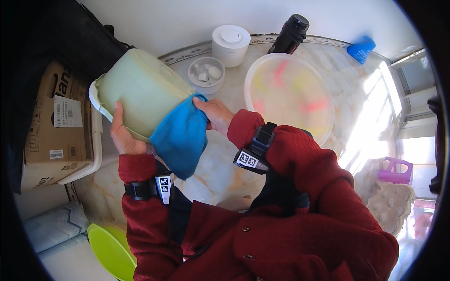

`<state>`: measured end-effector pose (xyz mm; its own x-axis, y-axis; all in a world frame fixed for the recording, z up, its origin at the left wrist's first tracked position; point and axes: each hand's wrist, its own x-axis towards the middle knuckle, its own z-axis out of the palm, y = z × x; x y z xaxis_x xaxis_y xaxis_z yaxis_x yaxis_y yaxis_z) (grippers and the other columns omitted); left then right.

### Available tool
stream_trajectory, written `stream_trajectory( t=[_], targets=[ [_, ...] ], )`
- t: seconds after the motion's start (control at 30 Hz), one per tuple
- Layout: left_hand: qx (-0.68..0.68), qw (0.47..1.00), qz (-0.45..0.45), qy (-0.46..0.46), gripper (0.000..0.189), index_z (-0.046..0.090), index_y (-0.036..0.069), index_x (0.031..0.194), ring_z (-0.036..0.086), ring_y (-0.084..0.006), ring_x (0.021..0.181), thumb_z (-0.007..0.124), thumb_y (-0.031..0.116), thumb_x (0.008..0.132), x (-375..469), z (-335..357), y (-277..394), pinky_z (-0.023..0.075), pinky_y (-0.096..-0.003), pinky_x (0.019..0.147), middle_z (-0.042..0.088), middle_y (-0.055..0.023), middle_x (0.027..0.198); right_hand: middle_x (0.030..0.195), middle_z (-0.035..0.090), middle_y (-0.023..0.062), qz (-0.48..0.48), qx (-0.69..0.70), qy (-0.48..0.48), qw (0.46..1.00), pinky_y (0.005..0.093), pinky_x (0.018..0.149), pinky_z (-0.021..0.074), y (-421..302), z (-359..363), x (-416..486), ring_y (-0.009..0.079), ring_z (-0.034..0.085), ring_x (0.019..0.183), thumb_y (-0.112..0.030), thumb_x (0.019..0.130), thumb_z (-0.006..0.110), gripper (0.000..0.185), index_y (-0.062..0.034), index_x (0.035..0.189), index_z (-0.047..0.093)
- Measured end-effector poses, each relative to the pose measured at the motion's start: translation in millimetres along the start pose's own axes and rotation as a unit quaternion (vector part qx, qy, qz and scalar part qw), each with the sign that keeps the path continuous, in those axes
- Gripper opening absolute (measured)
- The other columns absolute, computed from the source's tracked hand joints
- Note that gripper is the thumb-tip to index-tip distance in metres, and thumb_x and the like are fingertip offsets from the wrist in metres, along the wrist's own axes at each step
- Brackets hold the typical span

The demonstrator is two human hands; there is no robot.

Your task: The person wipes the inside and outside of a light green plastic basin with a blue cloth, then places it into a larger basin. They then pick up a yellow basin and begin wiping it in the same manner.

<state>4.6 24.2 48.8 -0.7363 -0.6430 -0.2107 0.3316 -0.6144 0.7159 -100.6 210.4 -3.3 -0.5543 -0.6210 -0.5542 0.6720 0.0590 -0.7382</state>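
Observation:
A pale green plastic bucket (144,87) is tipped on its side in front of me, its white-edged rim towards the left. My left hand (124,131) grips it near that rim, thumb on the outer wall and the other fingers hidden underneath. A blue cloth (182,140) hangs from my right hand (214,114), pinched between thumb and fingers. The cloth's upper edge lies against the bucket's wall close to its base. Inside the bucket is out of sight.
Beyond the bucket stand a white round appliance (231,45), a white tub with small parts (206,87) and a black bottle (290,33). A translucent round lid (290,95) is at the right. A cardboard box (59,130) flanks the left, with a lime-green basin (110,251) below.

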Motion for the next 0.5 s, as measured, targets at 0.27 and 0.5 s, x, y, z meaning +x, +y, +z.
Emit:
stream_trajectory(
  t=[0.27, 0.5],
  targets=[
    [0.035, 0.994, -0.089, 0.049, 0.039, 0.05, 0.002, 0.123, 0.059, -0.0278, 0.105, 0.05, 0.028, 0.095, 2, 5, -37, 0.0457, -0.0413, 0.094, 0.059, -0.0135, 0.117, 0.089, 0.066, 0.0066, -0.237, -0.205, -0.123, 0.942, 0.0276, 0.07, 0.0478, -3, 18, -6, 0.0103, 0.059, 0.079, -0.026, 0.091, 0.059, 0.028, -0.0018, 0.104, 0.064],
    [0.022, 0.971, -0.236, -0.045, 0.042, 0.055, 0.001, 0.117, 0.059, -0.0276, 0.103, 0.045, 0.036, 0.096, -3, -3, -61, 0.0465, -0.0384, 0.095, 0.061, -0.0149, 0.113, 0.091, 0.064, 0.011, -0.441, -0.309, -0.121, 0.834, 0.0351, 0.079, 0.048, 0, 27, -15, 0.0258, 0.06, 0.085, -0.019, 0.089, 0.057, 0.024, -0.001, 0.104, 0.06]
  ],
)
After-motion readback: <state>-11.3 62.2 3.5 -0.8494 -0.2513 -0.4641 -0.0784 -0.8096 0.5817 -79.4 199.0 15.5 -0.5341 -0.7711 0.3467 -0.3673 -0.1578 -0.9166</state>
